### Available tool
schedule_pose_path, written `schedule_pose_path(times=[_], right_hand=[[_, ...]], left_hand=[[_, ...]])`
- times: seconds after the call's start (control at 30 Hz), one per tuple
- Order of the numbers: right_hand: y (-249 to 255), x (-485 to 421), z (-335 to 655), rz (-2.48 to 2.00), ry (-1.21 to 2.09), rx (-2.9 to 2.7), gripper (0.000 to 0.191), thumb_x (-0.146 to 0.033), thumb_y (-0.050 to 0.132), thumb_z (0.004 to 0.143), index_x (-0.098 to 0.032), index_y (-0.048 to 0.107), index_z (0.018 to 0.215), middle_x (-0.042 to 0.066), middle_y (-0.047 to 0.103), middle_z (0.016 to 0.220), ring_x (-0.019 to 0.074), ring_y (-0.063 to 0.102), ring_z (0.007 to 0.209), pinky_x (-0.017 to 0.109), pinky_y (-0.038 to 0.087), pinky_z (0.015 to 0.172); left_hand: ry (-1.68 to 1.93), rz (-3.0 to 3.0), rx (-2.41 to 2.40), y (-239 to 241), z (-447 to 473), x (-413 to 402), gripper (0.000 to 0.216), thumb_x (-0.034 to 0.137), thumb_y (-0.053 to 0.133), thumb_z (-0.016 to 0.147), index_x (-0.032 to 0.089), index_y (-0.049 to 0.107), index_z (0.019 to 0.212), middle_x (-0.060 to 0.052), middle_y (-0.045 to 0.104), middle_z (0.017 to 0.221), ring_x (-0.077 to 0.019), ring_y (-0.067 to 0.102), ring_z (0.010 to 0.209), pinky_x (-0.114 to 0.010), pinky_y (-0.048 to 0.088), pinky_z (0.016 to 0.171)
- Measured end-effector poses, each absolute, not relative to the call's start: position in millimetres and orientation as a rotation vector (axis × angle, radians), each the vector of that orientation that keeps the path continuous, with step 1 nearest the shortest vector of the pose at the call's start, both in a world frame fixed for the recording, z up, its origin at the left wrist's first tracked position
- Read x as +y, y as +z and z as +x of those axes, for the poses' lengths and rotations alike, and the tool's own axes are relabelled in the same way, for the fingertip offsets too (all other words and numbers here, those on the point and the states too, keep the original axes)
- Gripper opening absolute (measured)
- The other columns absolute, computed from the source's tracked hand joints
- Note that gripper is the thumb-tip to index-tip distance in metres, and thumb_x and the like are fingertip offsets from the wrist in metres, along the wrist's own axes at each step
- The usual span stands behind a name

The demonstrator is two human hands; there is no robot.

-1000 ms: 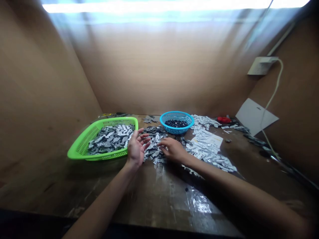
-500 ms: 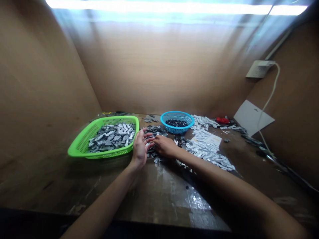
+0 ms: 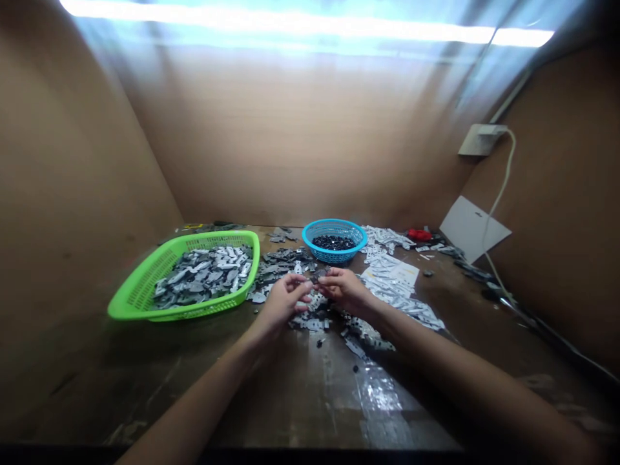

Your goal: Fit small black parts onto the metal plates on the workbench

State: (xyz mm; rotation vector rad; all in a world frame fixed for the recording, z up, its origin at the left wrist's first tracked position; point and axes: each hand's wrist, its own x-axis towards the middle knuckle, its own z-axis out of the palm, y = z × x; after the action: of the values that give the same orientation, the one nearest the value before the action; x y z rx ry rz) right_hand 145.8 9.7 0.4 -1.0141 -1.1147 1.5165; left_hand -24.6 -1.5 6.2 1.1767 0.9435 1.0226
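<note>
My left hand [image 3: 283,301] and my right hand [image 3: 345,289] meet above a heap of small grey metal parts [image 3: 310,316] on the dark table. The fingertips of both hands pinch one small grey part [image 3: 314,278] between them. Left of my hands stands a green plastic basket [image 3: 140,294] filled with the same grey parts. Behind my hands sits a blue round basket [image 3: 334,228] holding small dark pieces.
A spread of lighter silver parts and a paper sheet [image 3: 394,274] lies right of my hands. A red object [image 3: 419,235] sits at the back right. A white card [image 3: 472,227] leans on the right wall, under a wall box with a cable [image 3: 494,187]. Brown walls enclose the table.
My left hand was open beside the green basket; it has closed and come together with my right hand, which lifted off the heap. Both now pinch a small part.
</note>
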Motion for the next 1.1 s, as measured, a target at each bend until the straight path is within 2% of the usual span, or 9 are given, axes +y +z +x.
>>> schedule_pose_path(times=[0.1,0.23,0.4,0.53,0.7,0.8,0.93,1.03,1.1], right_hand=[[-4.0,-5.2,155.1,-0.941,1.624,-0.978,0.029,-0.024,0.073,0.059,-0.014,0.051,0.074,-0.002,0.055,0.067,0.0060,0.053,0.059,0.017,0.043,0.058],[-5.2,-3.7,174.2,-1.030,1.567,-1.225,0.029,-0.028,0.072,0.061,-0.012,0.057,0.080,-0.001,0.057,0.068,0.0065,0.051,0.056,0.018,0.040,0.053],[5.9,9.6,204.3,-1.329,0.890,-1.618,0.024,-0.029,0.060,0.070,-0.013,0.064,0.088,0.003,0.064,0.078,0.0121,0.056,0.067,0.024,0.043,0.063],[5.1,4.6,205.9,-1.370,0.574,-1.970,0.019,-0.028,0.056,0.076,-0.017,0.067,0.087,0.004,0.065,0.085,0.0149,0.057,0.078,0.026,0.041,0.072],[0.4,0.8,206.3,-1.386,0.254,-2.323,0.032,-0.021,0.061,0.071,-0.018,0.063,0.103,0.008,0.061,0.096,0.0203,0.052,0.094,0.029,0.037,0.081],[7.6,2.6,223.3,-1.372,0.284,-2.441,0.025,-0.016,0.058,0.072,-0.020,0.067,0.094,0.005,0.063,0.090,0.0180,0.054,0.087,0.026,0.038,0.077],[16.3,4.5,238.0,-1.339,0.386,-2.480,0.014,-0.022,0.058,0.074,-0.021,0.068,0.082,0.001,0.065,0.081,0.0152,0.056,0.076,0.024,0.038,0.071],[11.0,9.2,228.3,-1.469,0.236,-2.287,0.018,-0.027,0.053,0.079,-0.020,0.068,0.086,0.003,0.065,0.082,0.0162,0.056,0.079,0.025,0.038,0.072],[3.2,13.9,216.9,-1.510,0.140,-2.247,0.020,-0.027,0.052,0.081,-0.020,0.068,0.091,0.005,0.064,0.087,0.0171,0.055,0.083,0.026,0.038,0.074]], left_hand=[[0.888,1.261,0.931,1.1,-17.0,-7.1,0.033,0.041,0.065,0.068,0.015,0.052,0.082,-0.004,0.058,0.073,-0.0137,0.060,0.066,-0.022,0.047,0.055],[0.868,1.187,0.965,2.3,-17.8,-6.7,0.028,0.039,0.063,0.069,0.015,0.052,0.079,-0.004,0.059,0.072,-0.0122,0.059,0.065,-0.021,0.046,0.056],[0.606,1.110,0.730,18.0,-23.6,-18.2,0.019,0.030,0.063,0.069,0.016,0.051,0.074,-0.002,0.057,0.067,-0.0107,0.057,0.057,-0.020,0.042,0.051],[0.174,1.233,0.584,20.7,-16.0,-36.2,0.017,0.027,0.065,0.066,0.014,0.057,0.073,-0.007,0.062,0.074,-0.0153,0.060,0.069,-0.025,0.045,0.063],[0.489,1.412,0.787,8.5,-14.6,-20.9,0.016,0.029,0.063,0.069,0.013,0.058,0.071,-0.002,0.057,0.065,-0.0097,0.051,0.057,-0.019,0.037,0.055],[0.703,1.483,0.963,2.5,-20.8,-3.2,0.018,0.030,0.064,0.067,0.014,0.057,0.064,0.002,0.050,0.055,-0.0080,0.043,0.049,-0.017,0.029,0.048],[0.869,1.365,0.988,1.9,-23.4,2.7,0.021,0.033,0.064,0.067,0.014,0.057,0.068,-0.002,0.056,0.066,-0.0110,0.051,0.061,-0.018,0.036,0.055],[0.880,1.184,0.933,5.9,-22.2,-2.4,0.024,0.035,0.065,0.067,0.014,0.056,0.074,-0.006,0.060,0.081,-0.0140,0.057,0.072,-0.020,0.040,0.058],[0.825,1.082,0.872,7.5,-21.5,-5.9,0.024,0.034,0.065,0.067,0.014,0.055,0.077,-0.007,0.060,0.082,-0.0125,0.057,0.068,-0.019,0.039,0.055]])
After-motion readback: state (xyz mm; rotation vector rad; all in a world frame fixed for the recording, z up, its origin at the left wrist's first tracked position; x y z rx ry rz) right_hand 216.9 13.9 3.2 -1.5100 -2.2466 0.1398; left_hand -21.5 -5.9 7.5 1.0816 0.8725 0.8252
